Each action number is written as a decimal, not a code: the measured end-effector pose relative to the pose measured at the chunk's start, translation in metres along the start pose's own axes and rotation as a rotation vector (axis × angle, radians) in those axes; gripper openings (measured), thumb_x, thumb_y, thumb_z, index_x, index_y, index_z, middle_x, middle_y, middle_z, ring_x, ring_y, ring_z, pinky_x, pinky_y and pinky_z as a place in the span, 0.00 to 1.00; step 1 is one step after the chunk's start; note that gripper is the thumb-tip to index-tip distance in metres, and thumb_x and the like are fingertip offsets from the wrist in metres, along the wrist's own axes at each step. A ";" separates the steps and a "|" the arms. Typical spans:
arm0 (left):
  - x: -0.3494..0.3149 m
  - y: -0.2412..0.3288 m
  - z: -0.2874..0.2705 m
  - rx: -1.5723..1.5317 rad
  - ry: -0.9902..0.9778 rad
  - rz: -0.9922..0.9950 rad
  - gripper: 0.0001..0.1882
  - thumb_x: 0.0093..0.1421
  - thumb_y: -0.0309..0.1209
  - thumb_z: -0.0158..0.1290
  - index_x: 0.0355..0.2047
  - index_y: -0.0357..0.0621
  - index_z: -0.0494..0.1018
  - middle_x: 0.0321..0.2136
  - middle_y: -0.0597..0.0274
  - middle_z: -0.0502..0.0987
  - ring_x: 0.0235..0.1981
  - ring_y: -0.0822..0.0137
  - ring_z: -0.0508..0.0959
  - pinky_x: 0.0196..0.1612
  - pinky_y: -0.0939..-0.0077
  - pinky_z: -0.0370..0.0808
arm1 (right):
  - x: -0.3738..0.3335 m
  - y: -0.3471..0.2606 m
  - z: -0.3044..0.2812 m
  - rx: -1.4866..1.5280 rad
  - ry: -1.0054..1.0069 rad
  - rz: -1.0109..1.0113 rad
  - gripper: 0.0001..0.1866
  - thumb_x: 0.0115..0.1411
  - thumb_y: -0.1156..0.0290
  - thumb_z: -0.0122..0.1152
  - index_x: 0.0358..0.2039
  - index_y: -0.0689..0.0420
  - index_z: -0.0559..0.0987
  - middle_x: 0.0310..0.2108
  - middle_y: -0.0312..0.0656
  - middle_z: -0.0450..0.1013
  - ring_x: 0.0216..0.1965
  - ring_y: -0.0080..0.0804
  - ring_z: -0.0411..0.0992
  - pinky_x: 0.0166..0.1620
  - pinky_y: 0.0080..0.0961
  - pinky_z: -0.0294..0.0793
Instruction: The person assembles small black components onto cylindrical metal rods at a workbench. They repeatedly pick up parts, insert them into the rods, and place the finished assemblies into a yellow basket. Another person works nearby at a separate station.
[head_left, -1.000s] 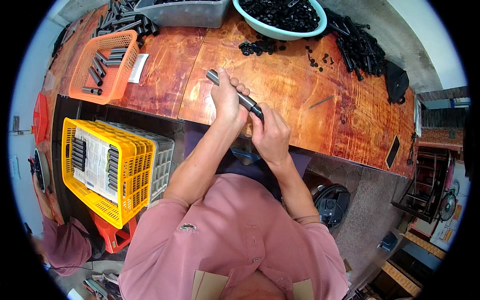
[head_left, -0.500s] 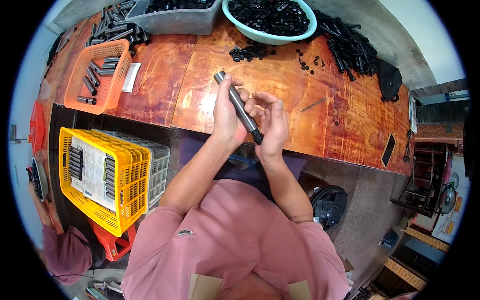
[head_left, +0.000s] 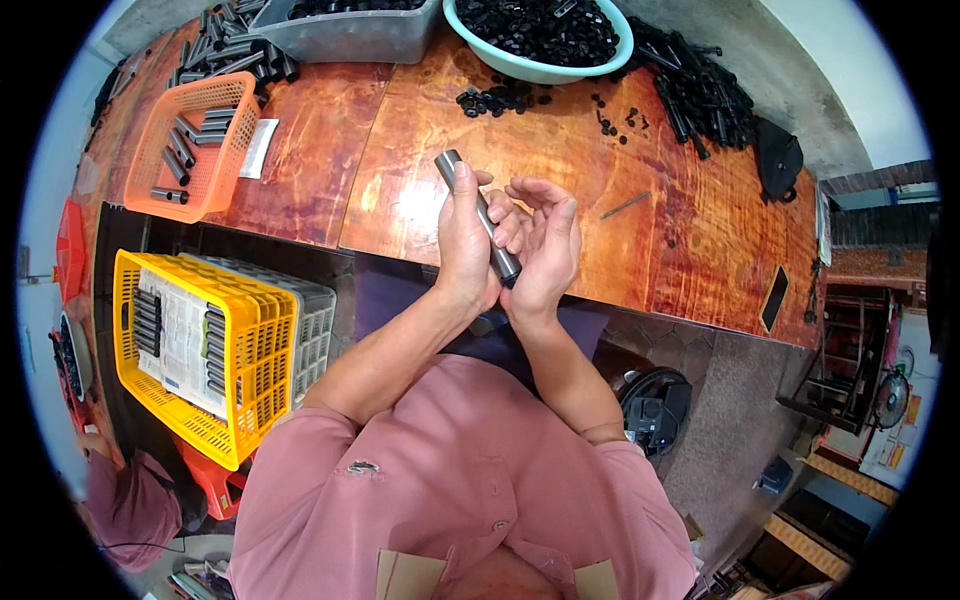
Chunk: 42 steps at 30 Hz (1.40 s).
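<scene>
A dark grey metal tube slants between my hands above the table's front edge, its upper end pointing away to the left. My left hand is wrapped round the tube, thumb lying along it. Cupped at the lower end is my right hand, its curled fingers against the tube's side and its palm by the tip. Only a little black shows at that lower tip; the right palm partly hides it.
On the wooden table stand an orange basket of tubes, a grey bin and a pale-blue basin of black parts. Black rods lie back right. A yellow crate with tubes is at lower left. A person is beyond.
The black fitting that stuck out of the tube's lower end now barely shows. My right hand has closed in round that end, and both hands have shifted slightly.
</scene>
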<state>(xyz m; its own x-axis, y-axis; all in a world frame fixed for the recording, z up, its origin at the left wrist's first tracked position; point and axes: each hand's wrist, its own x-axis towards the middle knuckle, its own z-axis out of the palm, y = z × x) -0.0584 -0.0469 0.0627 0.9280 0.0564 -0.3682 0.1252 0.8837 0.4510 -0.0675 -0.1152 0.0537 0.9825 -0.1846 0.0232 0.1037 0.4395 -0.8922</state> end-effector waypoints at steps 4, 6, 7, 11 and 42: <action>-0.005 0.000 0.002 0.039 -0.041 0.028 0.22 0.74 0.54 0.39 0.45 0.46 0.59 0.21 0.70 0.61 0.13 0.79 0.61 0.16 0.81 0.61 | -0.003 -0.001 -0.001 -0.062 0.006 -0.075 0.28 0.76 0.49 0.38 0.52 0.64 0.72 0.48 0.48 0.72 0.51 0.35 0.70 0.57 0.33 0.68; -0.006 0.001 0.000 0.047 -0.098 0.026 0.22 0.74 0.54 0.38 0.45 0.47 0.59 0.21 0.69 0.62 0.14 0.77 0.62 0.17 0.80 0.63 | -0.002 0.002 -0.002 -0.120 0.004 -0.143 0.28 0.76 0.49 0.38 0.52 0.64 0.72 0.49 0.48 0.72 0.51 0.34 0.70 0.58 0.33 0.67; -0.006 0.001 -0.002 0.051 -0.127 0.025 0.22 0.74 0.54 0.38 0.44 0.47 0.59 0.21 0.69 0.62 0.15 0.77 0.63 0.18 0.79 0.64 | -0.001 0.004 -0.003 -0.154 -0.007 -0.182 0.28 0.76 0.49 0.36 0.53 0.64 0.71 0.50 0.48 0.71 0.53 0.35 0.69 0.59 0.34 0.66; 0.016 0.000 -0.018 0.109 -0.293 0.122 0.16 0.74 0.45 0.44 0.48 0.46 0.64 0.27 0.67 0.67 0.24 0.75 0.69 0.30 0.77 0.70 | 0.021 0.003 -0.010 -0.219 -0.152 -0.091 0.29 0.76 0.50 0.37 0.56 0.65 0.71 0.52 0.48 0.72 0.54 0.35 0.69 0.61 0.34 0.64; 0.114 -0.030 -0.055 0.951 -0.346 0.557 0.09 0.60 0.25 0.58 0.39 0.41 0.71 0.29 0.68 0.73 0.29 0.77 0.72 0.30 0.79 0.71 | 0.082 0.038 -0.005 -0.714 -0.202 -0.590 0.23 0.46 0.76 0.75 0.45 0.62 0.81 0.49 0.52 0.73 0.49 0.49 0.74 0.52 0.36 0.75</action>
<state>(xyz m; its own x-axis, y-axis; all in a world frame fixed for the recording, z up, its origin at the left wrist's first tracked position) 0.0241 -0.0419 -0.0373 0.9658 0.0680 0.2504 -0.2545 0.0616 0.9651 0.0165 -0.1179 0.0191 0.8167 -0.0206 0.5767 0.5389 -0.3301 -0.7750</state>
